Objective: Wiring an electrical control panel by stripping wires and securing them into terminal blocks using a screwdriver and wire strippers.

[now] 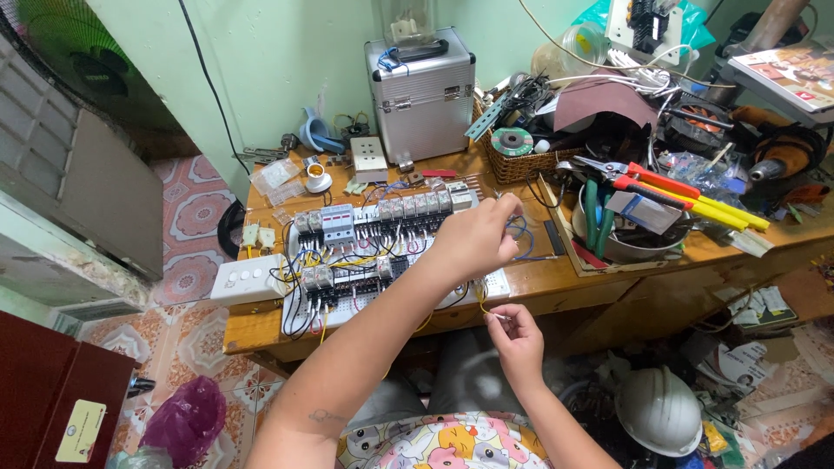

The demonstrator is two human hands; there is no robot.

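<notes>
A white wiring board (499,283) with rows of grey breakers (408,208) and tangled black, yellow and red wires lies on the wooden table (252,330). My left hand (473,236) reaches across the board's right end, fingers pinched on a thin blue wire (521,233). Below the table's front edge, my right hand (514,334) pinches the end of a thin yellow wire (483,302) that runs up to the board.
A silver metal case (423,95) stands at the back. A wicker basket (521,163) and a metal bowl (625,247) with red and yellow cutters (686,193) sit to the right. A white switch plate (248,280) lies left. A white helmet (662,408) rests on the floor.
</notes>
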